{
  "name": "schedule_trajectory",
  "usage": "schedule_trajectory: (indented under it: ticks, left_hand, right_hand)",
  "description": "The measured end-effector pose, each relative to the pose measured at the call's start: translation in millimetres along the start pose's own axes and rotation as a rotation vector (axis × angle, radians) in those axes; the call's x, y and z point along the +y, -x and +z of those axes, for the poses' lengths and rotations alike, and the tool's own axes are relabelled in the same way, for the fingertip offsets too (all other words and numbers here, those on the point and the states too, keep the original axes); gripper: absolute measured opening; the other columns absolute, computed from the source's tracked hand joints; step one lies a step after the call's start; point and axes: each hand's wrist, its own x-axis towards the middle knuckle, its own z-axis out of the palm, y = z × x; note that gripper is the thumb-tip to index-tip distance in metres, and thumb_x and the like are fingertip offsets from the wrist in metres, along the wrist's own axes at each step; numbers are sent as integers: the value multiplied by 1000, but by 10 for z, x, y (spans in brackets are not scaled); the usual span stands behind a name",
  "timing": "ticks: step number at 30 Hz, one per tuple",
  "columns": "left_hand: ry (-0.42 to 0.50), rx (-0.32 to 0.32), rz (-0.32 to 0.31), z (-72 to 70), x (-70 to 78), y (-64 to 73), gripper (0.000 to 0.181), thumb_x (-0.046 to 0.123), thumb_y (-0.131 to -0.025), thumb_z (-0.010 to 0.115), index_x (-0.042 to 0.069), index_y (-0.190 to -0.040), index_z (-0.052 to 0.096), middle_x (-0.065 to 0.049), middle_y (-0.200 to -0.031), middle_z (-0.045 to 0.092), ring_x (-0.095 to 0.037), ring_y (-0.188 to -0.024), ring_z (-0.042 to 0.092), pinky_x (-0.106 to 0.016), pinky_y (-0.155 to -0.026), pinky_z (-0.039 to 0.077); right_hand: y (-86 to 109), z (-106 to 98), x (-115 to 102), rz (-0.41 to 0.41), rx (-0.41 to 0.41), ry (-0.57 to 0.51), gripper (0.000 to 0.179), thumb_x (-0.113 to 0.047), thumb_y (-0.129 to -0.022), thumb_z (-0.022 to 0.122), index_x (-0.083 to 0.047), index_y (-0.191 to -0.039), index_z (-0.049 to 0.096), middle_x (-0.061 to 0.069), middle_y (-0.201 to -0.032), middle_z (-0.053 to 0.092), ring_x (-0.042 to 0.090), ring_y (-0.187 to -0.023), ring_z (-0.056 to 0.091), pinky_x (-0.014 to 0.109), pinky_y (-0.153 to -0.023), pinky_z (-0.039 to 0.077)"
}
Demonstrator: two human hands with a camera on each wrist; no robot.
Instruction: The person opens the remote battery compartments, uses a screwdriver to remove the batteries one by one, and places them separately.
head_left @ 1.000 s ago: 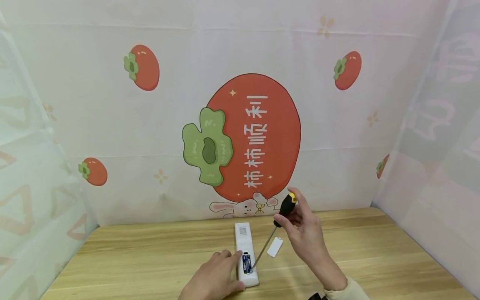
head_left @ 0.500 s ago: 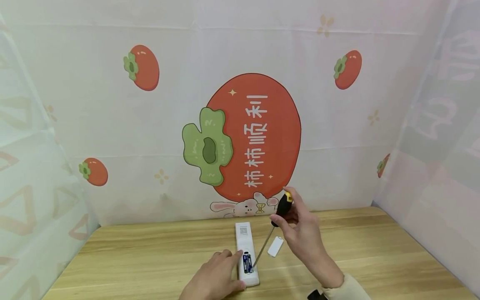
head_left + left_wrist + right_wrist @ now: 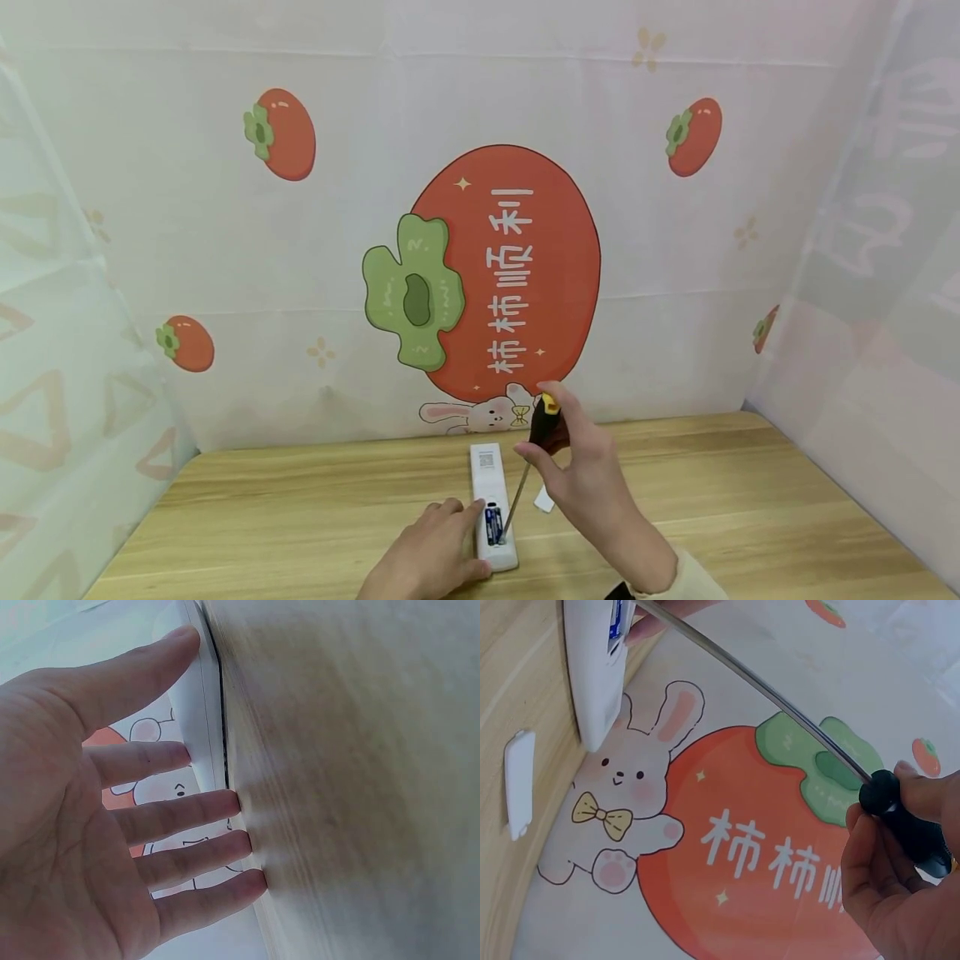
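Note:
A white remote control [image 3: 487,479] lies back side up on the table, its battery compartment uncovered. Blue batteries [image 3: 493,527] sit inside. My left hand [image 3: 431,546] rests at the remote's left side; in the left wrist view its thumb and index fingertip touch the remote's edge, while the other straight fingertips are down at the table. My right hand [image 3: 596,483] grips the black-and-yellow handle of a screwdriver [image 3: 544,425]. Its metal shaft [image 3: 765,694] slants down, and the tip is at the near end of the batteries.
A small white battery cover [image 3: 519,784] lies on the wooden table [image 3: 300,517] right of the remote, partly hidden by the right hand in the head view. Behind the table hangs a cloth backdrop [image 3: 337,208] with printed persimmons. A dark object [image 3: 621,592] shows beside the right sleeve.
My right hand has shifted left and tipped the screwdriver's handle left, so the shaft stands steeper. Its tip stays near the batteries' end. The left hand and remote hold still.

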Motion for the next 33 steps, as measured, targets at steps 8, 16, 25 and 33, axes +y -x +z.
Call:
schedule_trajectory:
  ticks: [8,16,25,33]
  left_hand:
    - [5,6,14,-4,-15,5,70,43,-79,86,13,-137,63,-9,-113,63,-24,-93,56,-51,-87,56]
    - [8,5,17,-6,-17,12,70,43,-79,86,13,-138,63,-8,-112,63,-24,-93,55,-51,-87,56]
    - [4,-7,-8,-13,9,-6,70,43,-79,86,14,-138,63,-10,-115,63,-26,-96,56,-53,-89,55]
    - [-34,14,25,-9,3,14,72,45,-78,86,13,-138,62,-8,-114,63,-24,-95,57,-50,-84,57]
  right_hand:
    - [1,39,-114,-18,-60,-15,79,-3,-77,87,-13,-143,44,-4,-86,58,7,-74,58,24,-64,58]
    - [9,37,-126,-1,-76,-36,77,-7,-80,85,-16,-144,43,-3,-87,58,9,-76,59,25,-66,59]
    - [42,-43,-13,-4,-42,-54,80,0,-76,86,-11,-140,40,-6,-85,62,5,-74,62,22,-65,58]
    - [26,-144,19,65,-113,-53,78,-2,-76,87,-13,-136,39,-8,-80,61,2,-68,59,21,-60,56]
